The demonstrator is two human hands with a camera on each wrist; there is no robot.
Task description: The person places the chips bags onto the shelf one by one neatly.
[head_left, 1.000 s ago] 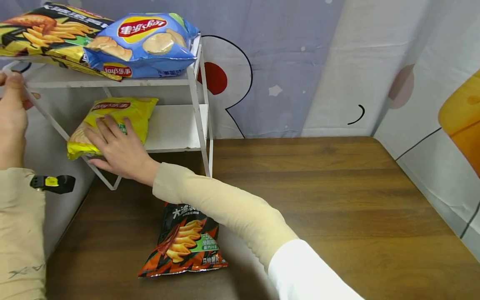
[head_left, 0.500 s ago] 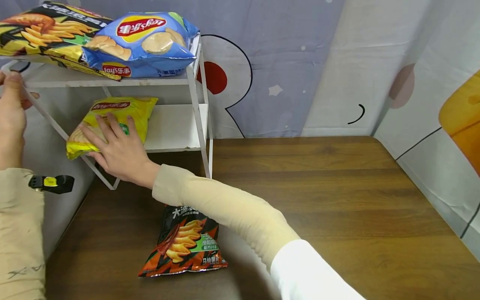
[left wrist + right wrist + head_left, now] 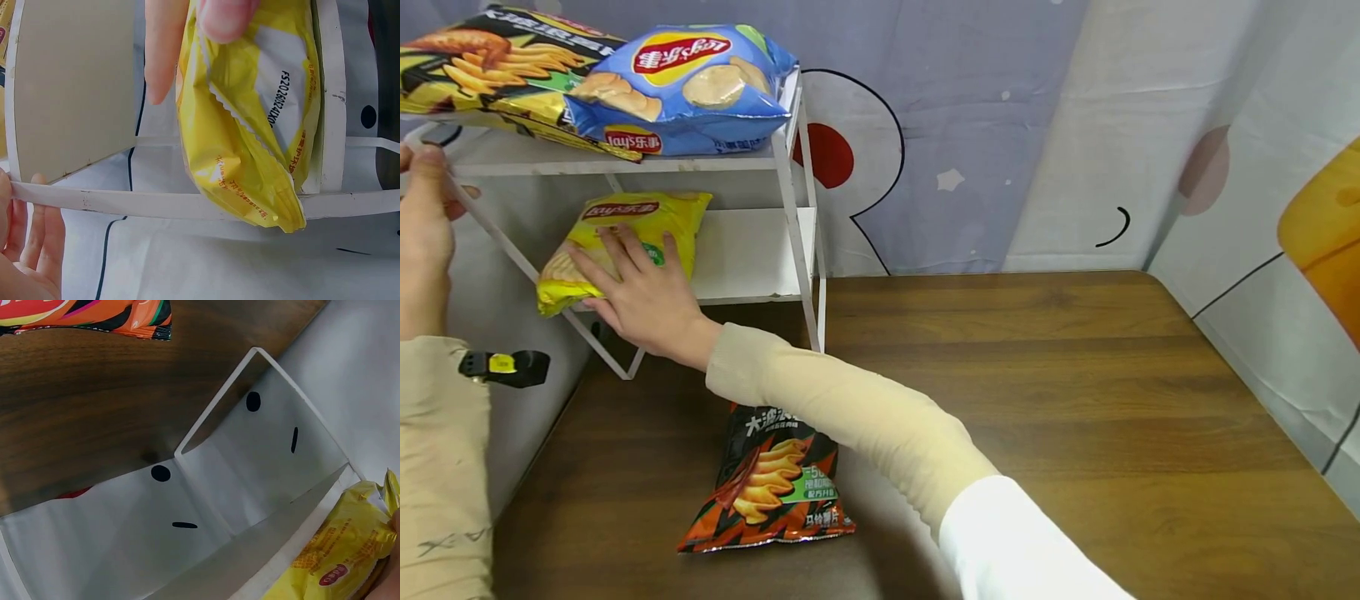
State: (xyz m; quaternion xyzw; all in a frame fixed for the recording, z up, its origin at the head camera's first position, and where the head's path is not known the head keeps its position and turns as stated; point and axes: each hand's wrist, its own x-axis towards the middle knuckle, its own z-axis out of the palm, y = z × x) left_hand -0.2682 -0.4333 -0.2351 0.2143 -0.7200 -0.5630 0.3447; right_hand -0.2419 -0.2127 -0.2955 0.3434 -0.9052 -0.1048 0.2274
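A yellow Lay's chip bag [image 3: 688,221] lies on the lower shelf of a white metal rack [image 3: 752,250], at its left end. My right hand [image 3: 651,304] rests on top of the bag with its fingers spread. In the left wrist view, the bag [image 3: 250,144] pokes out past the rack's side bar, with the right thumb [image 3: 228,19] on it. At the rack's upper left, my left hand [image 3: 426,233] grips the white frame post. The right wrist view shows the bag [image 3: 337,544] at lower right, partly cut off with the hand.
On the upper shelf lie a blue Lay's bag [image 3: 700,92] and a black-and-yellow chip bag [image 3: 497,62]. A black-and-orange chip bag [image 3: 767,492] lies on the wooden table [image 3: 1037,400] beneath the right forearm. Printed cloth [image 3: 955,125] hangs behind.
My right hand has shifted slightly to the right across the yellow bag, whose right edge has drawn in a little. The left hand keeps its grip on the post.
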